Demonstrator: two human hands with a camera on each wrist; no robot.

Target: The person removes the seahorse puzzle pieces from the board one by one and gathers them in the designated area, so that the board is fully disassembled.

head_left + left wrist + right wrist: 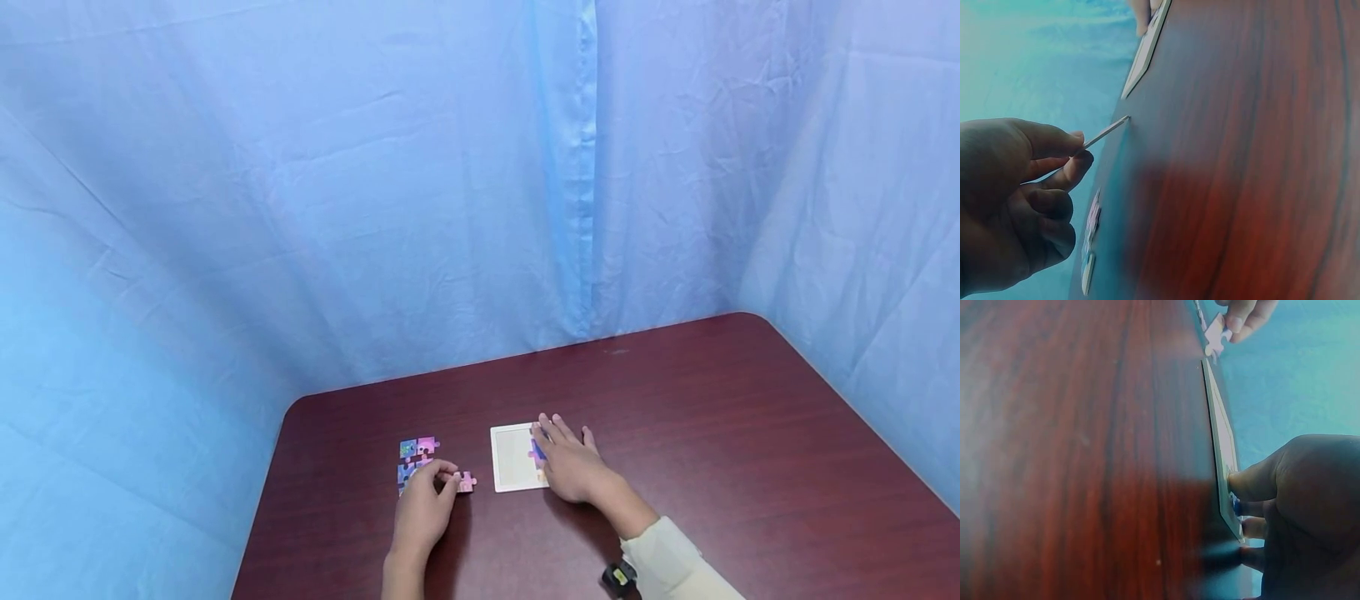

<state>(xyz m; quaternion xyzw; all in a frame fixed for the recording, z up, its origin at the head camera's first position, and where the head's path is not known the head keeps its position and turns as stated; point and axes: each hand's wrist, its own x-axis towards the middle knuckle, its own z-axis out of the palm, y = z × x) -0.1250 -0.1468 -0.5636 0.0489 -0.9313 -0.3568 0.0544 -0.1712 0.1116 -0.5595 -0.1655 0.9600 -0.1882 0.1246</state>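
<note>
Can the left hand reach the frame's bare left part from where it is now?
Probably yes: the left hand, pinching a puzzle piece, is near the frame with only tabletop between, and the right hand rests over the opposite side, leaving that part uncovered.

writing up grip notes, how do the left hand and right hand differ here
The left hand pinches a piece, while the right hand rests on the tray. The left hand's fingers are curled; the right hand's are straighter and spread. Both hands are bare and over the table.
</note>
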